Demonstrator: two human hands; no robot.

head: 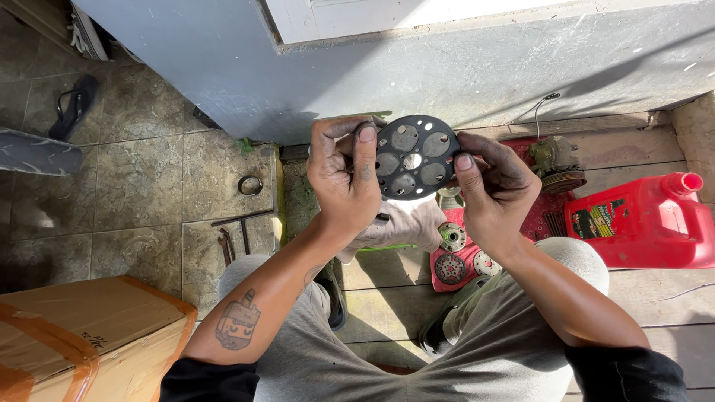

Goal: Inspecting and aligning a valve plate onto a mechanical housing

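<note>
Nearby, red jug (648,223) right of hands' black disc (414,156).

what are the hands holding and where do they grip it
Both hands hold a black round disc with holes by its rim: left hand on one edge, right hand on the opposite.

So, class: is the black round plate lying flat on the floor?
No: both hands, left and right, hold the black round plate up.

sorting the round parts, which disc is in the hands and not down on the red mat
The black disc with large round holes, gripped at its edges by the left hand and right hand. The smaller round parts lie on the red mat.
</note>
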